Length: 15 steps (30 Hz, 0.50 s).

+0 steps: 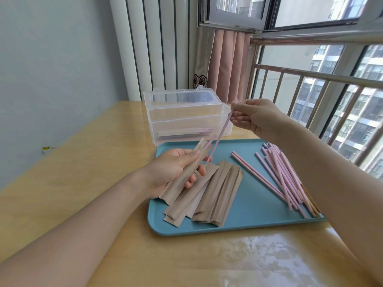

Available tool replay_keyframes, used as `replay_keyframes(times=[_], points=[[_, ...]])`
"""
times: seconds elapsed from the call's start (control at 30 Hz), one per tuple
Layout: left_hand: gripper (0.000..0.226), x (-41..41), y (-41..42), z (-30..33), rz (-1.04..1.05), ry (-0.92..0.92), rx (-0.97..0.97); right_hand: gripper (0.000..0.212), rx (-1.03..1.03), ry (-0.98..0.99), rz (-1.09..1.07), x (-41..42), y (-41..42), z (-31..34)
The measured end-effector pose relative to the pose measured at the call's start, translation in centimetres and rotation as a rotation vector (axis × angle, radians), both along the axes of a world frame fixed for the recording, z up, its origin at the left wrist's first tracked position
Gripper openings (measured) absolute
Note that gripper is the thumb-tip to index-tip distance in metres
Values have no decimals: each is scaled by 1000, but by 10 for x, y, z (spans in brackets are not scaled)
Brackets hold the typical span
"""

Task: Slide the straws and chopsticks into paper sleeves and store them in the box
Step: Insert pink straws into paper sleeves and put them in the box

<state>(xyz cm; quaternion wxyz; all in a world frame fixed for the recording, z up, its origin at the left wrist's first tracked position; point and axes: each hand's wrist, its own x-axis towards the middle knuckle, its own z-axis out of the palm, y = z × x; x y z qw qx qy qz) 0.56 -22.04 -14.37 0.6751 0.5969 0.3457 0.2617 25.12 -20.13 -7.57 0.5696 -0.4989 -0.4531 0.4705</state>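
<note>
Wooden table [83,162], teal tray [255,214] on it, clear box [186,114] (lid up) just behind. On tray: brown sleeves [215,195], pink sticks [284,179]. Left hand [174,168] clasping one sleeve [192,162]; right hand [257,117] pinching pink straw [219,135], tip beside sleeve mouth.

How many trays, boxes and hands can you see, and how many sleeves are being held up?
Blue tray: 1
Clear box: 1
Hands: 2, left hand and right hand
Paper sleeve held up: 1
Total: 5
</note>
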Motion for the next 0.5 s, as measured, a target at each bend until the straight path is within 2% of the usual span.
replay_keyframes(times=[0.17,0.27,0.5], points=[[36,0,1,-1,4,13,26,15,28,148,5,4,0,5],[36,-1,1,0,1,15,25,19,40,224,-24,11,0,8],[36,-1,1,-1,-24,5,19,15,59,217,-84,12,7,0]])
